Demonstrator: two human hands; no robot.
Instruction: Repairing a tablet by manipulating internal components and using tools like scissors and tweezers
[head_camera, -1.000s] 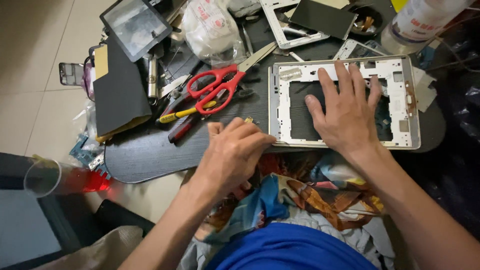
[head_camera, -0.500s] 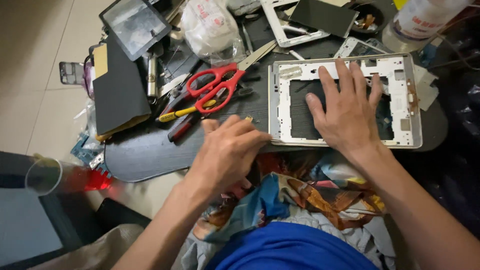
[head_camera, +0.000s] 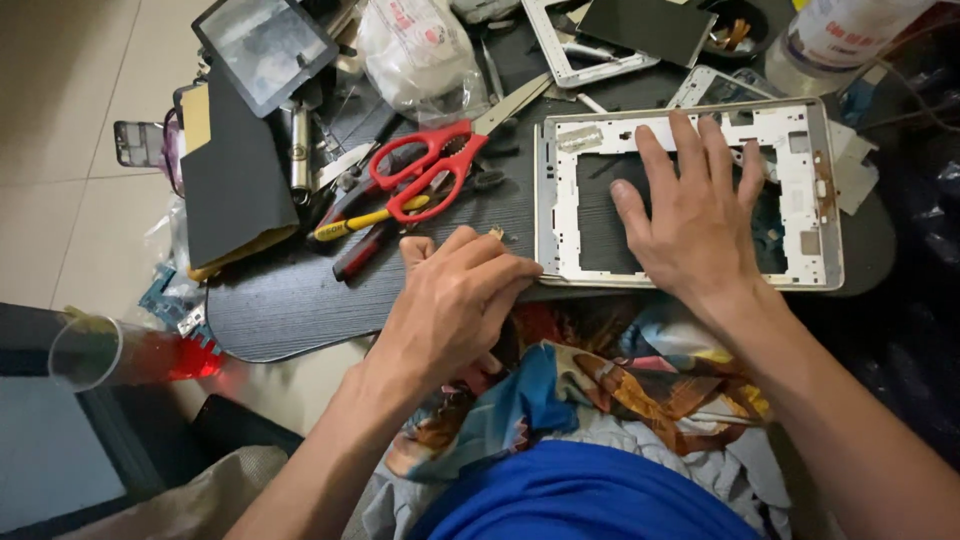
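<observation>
Two hands at work | right hand (head_camera: 695, 215) spread flat, gripping nothing, pinning white tablet frame (head_camera: 800, 150) beneath its palm | left hand (head_camera: 455, 300) curled shut at frame's left edge (contents hidden) | red scissors (head_camera: 430, 165) just beyond left knuckles | step: prying at frame edge, judged; next calls for steady downward hold.

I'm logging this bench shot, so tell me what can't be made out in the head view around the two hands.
- Whatever the left hand pinches: hidden inside its curled fingers.
- Middle of the white rectangular tablet frame: covered by the flat right hand.
- White plastic bottle: cut off by the top edge.
- Clear plastic cup: blurred near the left edge.
</observation>
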